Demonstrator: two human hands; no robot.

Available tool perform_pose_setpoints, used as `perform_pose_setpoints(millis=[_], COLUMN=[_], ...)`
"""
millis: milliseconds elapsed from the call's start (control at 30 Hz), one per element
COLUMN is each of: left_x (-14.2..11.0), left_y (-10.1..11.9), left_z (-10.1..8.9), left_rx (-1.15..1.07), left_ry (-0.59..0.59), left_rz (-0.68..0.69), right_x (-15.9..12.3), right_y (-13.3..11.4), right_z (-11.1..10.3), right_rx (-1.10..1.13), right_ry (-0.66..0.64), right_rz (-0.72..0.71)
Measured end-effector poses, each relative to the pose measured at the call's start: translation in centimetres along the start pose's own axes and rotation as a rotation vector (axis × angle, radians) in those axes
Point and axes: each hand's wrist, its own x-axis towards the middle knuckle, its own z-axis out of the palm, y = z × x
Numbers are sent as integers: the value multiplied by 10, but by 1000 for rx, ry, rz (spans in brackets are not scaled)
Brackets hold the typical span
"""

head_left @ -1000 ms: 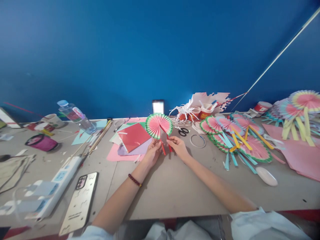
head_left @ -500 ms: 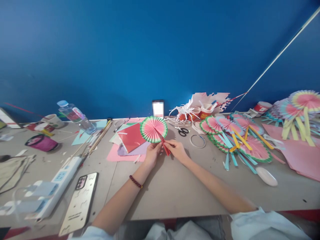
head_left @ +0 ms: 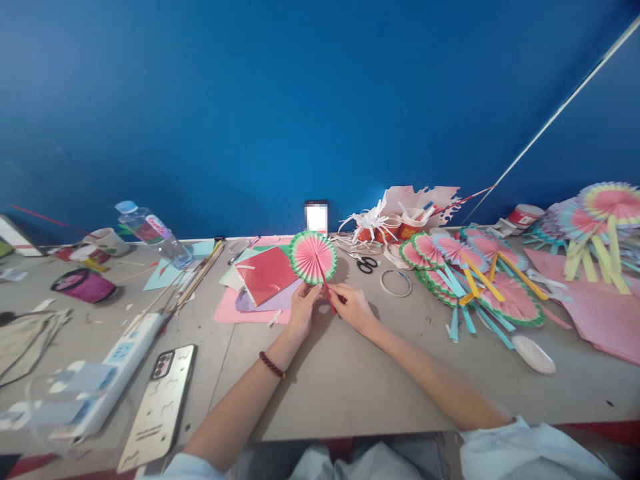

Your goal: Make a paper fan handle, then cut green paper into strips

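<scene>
Between my hands stands a round pleated paper fan [head_left: 313, 257], pink with a green edge and a narrow red handle. My left hand [head_left: 305, 305] is closed at the fan's lower edge, its fingertips beside the top of the handle. The red handle slants down to the right, pinched by my right hand [head_left: 351, 305]. Behind my left hand lie a red sheet [head_left: 267, 275] and a lilac sheet [head_left: 270, 299] on pink paper. Black-handled scissors [head_left: 367, 264] and a roll of clear tape [head_left: 395, 283] rest to the right of the fan.
Several finished paper fans [head_left: 510, 293] are heaped on the right, near a white oval object [head_left: 534, 354]. On the left are a phone [head_left: 157, 407], a power strip [head_left: 117, 367], a water bottle [head_left: 155, 233] and thin sticks [head_left: 200, 273]. Cups with paper strips [head_left: 373, 221] stand by the blue wall.
The fan has shifted slightly right and turned more upright. Its red handle strips, spread apart before, now lie together as one narrow handle in my right hand.
</scene>
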Motion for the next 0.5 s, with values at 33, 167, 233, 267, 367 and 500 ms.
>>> perform_pose_setpoints(millis=[33,167,233,267,367,500], left_x=[0,-1,-1,-1,0,0], left_y=[1,5,5,5,4,4], left_z=[0,0,0,0,-1,1], left_rx=[11,22,-1,-12,-28,-28], left_ry=[7,29,34,33,5,2], left_rz=[0,-2,-3,-6,-23,-37], right_x=[0,-1,-2,-3,-5,-8], right_y=[0,-2,-1,0,2,6], right_z=[0,2,4,5,6,5], right_rx=[-4,-21,-39,-51,-96,-199], right_ry=[-3,-25,-34,-39,-48,-46], right_rz=[-11,-53,-65,-66,-48,-55])
